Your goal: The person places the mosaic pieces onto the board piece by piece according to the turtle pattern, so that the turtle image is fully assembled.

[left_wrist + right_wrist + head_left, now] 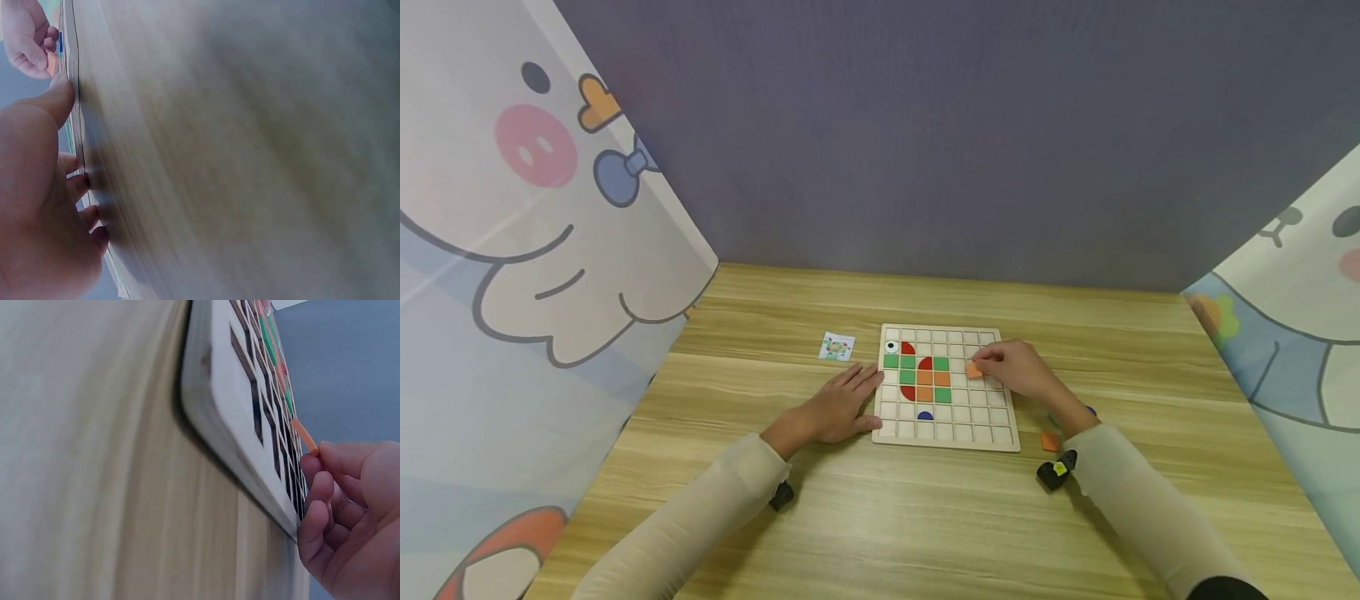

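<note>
A wooden grid board (985, 434) lies on the table, holding green, orange and red tiles, an eye tile (891, 347) and a blue half-round tile (925, 416). Between thumb and index finger, my right hand (1017, 367) pinches an orange square tile (974, 370) over the board's right part. The right wrist view shows that orange tile (304, 437) tilted, one end at the grid. My left hand (838, 406) rests at the board's left edge with fingers spread, thumb and fingertips touching the rim.
A small picture card (837, 347) lies beyond the left hand. Near the right wrist are a loose orange tile (1049, 442) and a blue piece (1091, 411), partly hidden by the arm. A grey partition (925, 167) stands behind the table (887, 525).
</note>
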Action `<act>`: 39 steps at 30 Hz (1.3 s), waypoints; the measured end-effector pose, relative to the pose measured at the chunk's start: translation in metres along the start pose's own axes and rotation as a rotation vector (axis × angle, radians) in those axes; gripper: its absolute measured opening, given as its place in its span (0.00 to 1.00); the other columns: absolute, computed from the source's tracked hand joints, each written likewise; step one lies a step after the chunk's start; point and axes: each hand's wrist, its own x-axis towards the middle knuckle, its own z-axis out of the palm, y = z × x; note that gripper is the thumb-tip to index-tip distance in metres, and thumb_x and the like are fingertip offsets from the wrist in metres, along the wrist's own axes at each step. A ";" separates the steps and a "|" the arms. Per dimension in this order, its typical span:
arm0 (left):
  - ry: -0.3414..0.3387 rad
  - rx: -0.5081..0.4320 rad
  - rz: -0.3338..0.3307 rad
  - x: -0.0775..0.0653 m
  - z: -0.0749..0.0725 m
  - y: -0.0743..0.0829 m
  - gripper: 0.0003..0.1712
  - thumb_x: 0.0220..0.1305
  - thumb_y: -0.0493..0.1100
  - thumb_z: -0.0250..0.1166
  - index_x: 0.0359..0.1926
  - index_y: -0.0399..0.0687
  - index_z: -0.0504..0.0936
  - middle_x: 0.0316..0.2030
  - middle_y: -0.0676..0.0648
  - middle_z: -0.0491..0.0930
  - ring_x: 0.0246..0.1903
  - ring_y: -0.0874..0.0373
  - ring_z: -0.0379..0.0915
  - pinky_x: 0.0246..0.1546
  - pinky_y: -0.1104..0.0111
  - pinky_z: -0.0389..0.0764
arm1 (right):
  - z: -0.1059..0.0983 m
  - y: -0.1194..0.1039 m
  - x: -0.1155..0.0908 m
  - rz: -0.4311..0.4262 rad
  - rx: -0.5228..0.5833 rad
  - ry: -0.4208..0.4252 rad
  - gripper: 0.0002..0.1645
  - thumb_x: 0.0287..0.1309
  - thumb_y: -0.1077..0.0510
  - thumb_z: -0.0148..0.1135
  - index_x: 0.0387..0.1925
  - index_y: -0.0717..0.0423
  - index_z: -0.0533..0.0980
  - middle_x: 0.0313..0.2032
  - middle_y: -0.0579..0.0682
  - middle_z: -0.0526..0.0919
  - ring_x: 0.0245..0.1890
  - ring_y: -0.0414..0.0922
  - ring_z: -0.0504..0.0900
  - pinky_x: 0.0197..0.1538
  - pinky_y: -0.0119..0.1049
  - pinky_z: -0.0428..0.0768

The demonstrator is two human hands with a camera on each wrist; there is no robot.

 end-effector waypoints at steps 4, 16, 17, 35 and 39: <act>-0.007 -0.001 -0.005 0.000 -0.001 0.000 0.46 0.75 0.62 0.56 0.80 0.39 0.52 0.80 0.37 0.51 0.79 0.36 0.44 0.78 0.44 0.54 | 0.003 -0.002 0.004 0.021 0.005 0.001 0.14 0.71 0.51 0.62 0.49 0.53 0.86 0.44 0.53 0.89 0.38 0.44 0.82 0.40 0.36 0.80; -0.011 -0.010 -0.017 -0.001 -0.001 0.001 0.46 0.75 0.62 0.56 0.80 0.39 0.52 0.80 0.38 0.51 0.80 0.36 0.44 0.78 0.44 0.54 | 0.010 -0.012 0.016 0.107 -0.022 0.025 0.14 0.70 0.51 0.62 0.48 0.54 0.86 0.45 0.53 0.89 0.43 0.48 0.84 0.48 0.45 0.83; -0.010 -0.011 -0.018 0.000 0.000 0.000 0.46 0.75 0.62 0.56 0.80 0.39 0.52 0.80 0.37 0.51 0.80 0.36 0.44 0.78 0.43 0.54 | 0.011 -0.013 0.017 0.105 -0.020 0.028 0.14 0.70 0.51 0.62 0.48 0.54 0.86 0.44 0.53 0.89 0.43 0.48 0.84 0.48 0.46 0.83; -0.001 -0.010 -0.006 0.000 0.000 -0.001 0.46 0.75 0.61 0.56 0.80 0.39 0.52 0.80 0.37 0.52 0.79 0.36 0.45 0.77 0.43 0.55 | 0.017 -0.022 0.022 0.087 -0.044 0.020 0.11 0.68 0.53 0.64 0.44 0.52 0.87 0.39 0.50 0.89 0.37 0.44 0.83 0.42 0.39 0.80; 0.000 -0.010 -0.007 0.000 0.001 -0.001 0.46 0.75 0.61 0.56 0.80 0.39 0.52 0.80 0.38 0.51 0.79 0.36 0.45 0.78 0.44 0.55 | 0.018 -0.022 0.022 0.092 -0.053 0.015 0.12 0.67 0.53 0.64 0.46 0.53 0.86 0.39 0.51 0.88 0.37 0.45 0.82 0.41 0.38 0.79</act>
